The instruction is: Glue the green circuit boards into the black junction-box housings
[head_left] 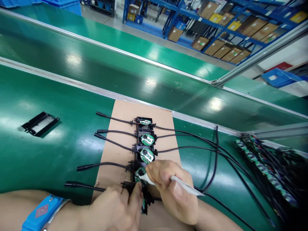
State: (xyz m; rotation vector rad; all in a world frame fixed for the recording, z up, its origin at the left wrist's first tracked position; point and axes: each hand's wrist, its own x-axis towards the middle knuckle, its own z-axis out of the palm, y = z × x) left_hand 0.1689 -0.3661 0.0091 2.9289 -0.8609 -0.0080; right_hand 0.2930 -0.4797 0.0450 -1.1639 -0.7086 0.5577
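Note:
A row of several small black housings with round green circuit boards [147, 139] and black cables lies on a brown cardboard sheet [120, 150]. My left hand [115, 208], with a blue wrist strap, is closed on the nearest black housing [146, 197] at the row's front. My right hand [172, 189] pinches a white pen-like tool [185, 186] whose tip touches the green board [139, 175] of the second housing.
A black plastic tray piece [38, 123] lies on the green table at left. A heap of more boards with cables [267, 170] sits at right. A green conveyor belt [120, 70] runs behind; blue shelves with boxes [228, 29] stand beyond.

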